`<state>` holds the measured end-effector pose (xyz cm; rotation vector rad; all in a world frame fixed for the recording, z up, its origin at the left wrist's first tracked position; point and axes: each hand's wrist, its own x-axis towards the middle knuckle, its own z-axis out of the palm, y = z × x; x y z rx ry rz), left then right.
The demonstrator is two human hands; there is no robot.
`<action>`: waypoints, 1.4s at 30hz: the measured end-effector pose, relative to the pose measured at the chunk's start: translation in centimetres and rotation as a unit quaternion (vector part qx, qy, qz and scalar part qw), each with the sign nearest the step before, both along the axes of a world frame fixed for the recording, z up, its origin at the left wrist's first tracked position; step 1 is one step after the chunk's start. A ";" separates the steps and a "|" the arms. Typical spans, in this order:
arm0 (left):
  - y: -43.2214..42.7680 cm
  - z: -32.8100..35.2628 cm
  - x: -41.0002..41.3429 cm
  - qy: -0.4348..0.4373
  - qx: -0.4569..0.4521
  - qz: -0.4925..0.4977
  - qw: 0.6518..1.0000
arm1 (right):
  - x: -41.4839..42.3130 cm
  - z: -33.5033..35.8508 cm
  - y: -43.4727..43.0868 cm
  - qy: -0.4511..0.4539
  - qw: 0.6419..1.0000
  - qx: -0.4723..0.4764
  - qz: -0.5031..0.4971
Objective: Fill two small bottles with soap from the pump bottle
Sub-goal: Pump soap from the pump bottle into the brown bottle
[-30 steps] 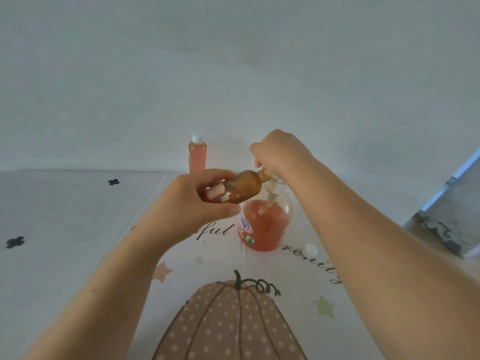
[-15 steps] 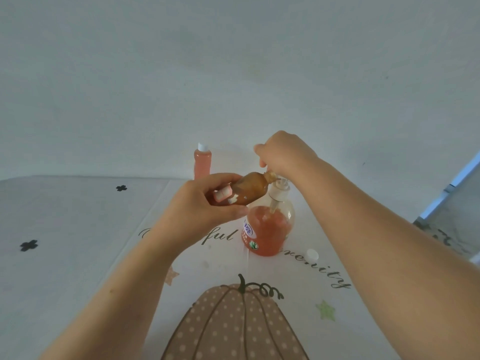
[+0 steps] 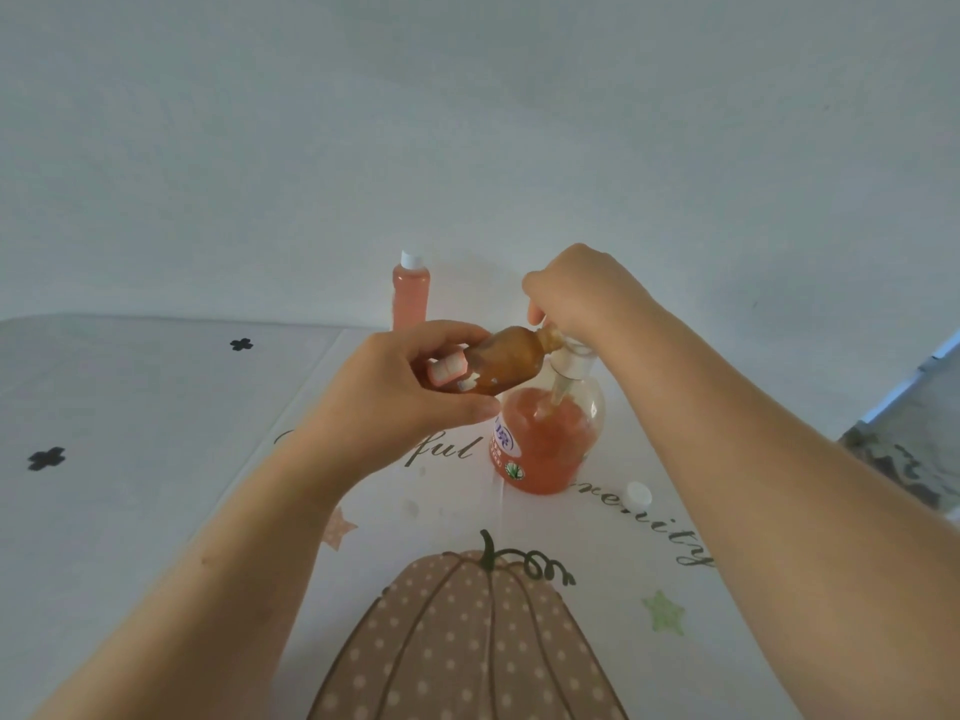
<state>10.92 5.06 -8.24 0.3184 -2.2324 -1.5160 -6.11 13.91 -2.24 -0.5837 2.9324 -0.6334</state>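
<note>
Left hand point(image 3: 400, 402) grips the bottle point(image 3: 511, 363) in curled fingers, mouth pointing up-right to the pump point(image 3: 570, 363), clasped by right hand point(image 3: 576, 293).

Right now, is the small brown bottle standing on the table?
No, the left hand holds the brown bottle tilted, mouth at the pump bottle.

We see the clear pump bottle point(image 3: 545, 444) part full of orange soap, an amber bottle point(image 3: 506, 362) tilted neck-to-spout above it, and a capped pink bottle point(image 3: 411, 296) upright behind.
</note>
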 end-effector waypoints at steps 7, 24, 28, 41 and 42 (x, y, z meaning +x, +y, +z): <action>0.4 0.5 0.4 0.021 0.012 -0.008 1.000 | 0.8 1.4 0.4 0.032 0.999 0.000 0.016; -0.1 0.1 0.1 -0.014 -0.015 -0.010 1.000 | 0.7 0.4 0.4 0.017 1.000 -0.004 0.009; -0.2 0.0 0.0 -0.014 -0.017 -0.006 1.000 | 0.9 0.3 0.4 0.016 1.000 0.001 0.007; 0.9 0.7 0.6 0.032 0.021 -0.027 0.999 | 1.7 2.3 0.6 0.076 0.996 0.051 0.011; 0.9 0.7 0.6 0.033 0.020 -0.028 0.999 | 1.7 2.3 0.6 0.078 0.995 0.054 0.009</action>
